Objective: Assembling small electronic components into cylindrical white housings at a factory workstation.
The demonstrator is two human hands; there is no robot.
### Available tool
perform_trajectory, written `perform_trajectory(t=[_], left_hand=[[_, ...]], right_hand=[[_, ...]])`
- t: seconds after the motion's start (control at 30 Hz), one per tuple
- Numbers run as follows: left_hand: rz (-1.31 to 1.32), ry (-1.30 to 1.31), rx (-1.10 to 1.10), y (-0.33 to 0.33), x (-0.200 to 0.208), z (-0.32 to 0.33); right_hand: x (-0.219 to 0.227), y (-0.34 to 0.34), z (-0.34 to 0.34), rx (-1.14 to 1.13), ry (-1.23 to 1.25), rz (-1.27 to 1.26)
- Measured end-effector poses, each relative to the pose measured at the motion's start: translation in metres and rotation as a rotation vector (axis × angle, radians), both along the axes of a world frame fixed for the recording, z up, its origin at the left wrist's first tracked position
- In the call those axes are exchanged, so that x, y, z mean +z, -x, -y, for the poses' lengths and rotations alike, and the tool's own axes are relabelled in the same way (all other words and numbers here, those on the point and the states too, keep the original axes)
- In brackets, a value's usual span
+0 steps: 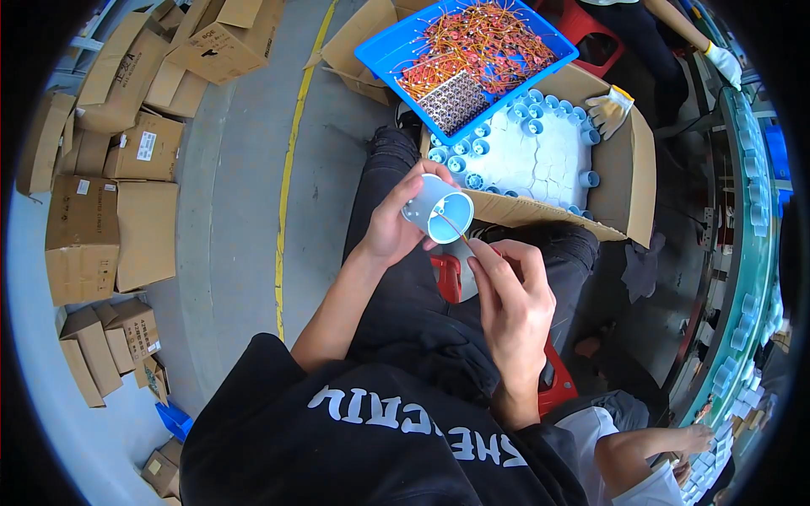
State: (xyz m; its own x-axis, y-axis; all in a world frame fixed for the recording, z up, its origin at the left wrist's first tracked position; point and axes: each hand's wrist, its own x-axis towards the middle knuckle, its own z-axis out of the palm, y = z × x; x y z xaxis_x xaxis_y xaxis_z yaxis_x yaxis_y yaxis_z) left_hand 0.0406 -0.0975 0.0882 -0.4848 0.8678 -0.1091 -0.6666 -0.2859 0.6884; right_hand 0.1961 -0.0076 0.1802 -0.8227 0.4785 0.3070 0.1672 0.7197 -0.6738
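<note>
My left hand [390, 221] is wrapped round a pale blue plastic cup [416, 202], which lies tilted with its open mouth toward my right hand. My right hand [516, 308] pinches a thin orange-red wire [456, 226] between thumb and forefinger. The wire runs into the cup's mouth; its far end inside is too small to make out. Beyond my hands stands an open carton [631, 181] with several similar cups [532, 126] on a whitish layer. Across its far left corner rests a blue tray [384, 63] heaped with red and orange wired parts [498, 42].
A work glove [610, 111] hangs on the carton's rim. Along the right runs a green conveyor line [736, 253] bearing cups. A co-worker's arm [650, 447] reaches toward it at lower right; another person's gloved hand [724, 66] is at upper right. Stacked cartons [84, 228] line the left.
</note>
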Motion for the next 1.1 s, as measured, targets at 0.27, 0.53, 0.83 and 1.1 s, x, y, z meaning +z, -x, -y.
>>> perform_trajectory(t=[0.27, 0.53, 0.83, 1.1], left_hand=[[-0.032, 0.14, -0.041, -0.005, 0.015, 0.019], [-0.075, 0.304, -0.08, -0.029, 0.032, 0.035], [-0.077, 0.354, -0.095, -0.058, 0.051, 0.058], [-0.185, 0.215, 0.018, -0.07, 0.07, 0.094]], right_hand=[[0.008, -0.012, 0.011, 0.026, -0.08, 0.008], [0.011, -0.034, 0.033, 0.059, -0.145, -0.028], [0.016, -0.045, 0.059, -0.051, 0.105, -0.063], [0.014, -0.052, 0.079, -0.023, 0.217, -0.248]])
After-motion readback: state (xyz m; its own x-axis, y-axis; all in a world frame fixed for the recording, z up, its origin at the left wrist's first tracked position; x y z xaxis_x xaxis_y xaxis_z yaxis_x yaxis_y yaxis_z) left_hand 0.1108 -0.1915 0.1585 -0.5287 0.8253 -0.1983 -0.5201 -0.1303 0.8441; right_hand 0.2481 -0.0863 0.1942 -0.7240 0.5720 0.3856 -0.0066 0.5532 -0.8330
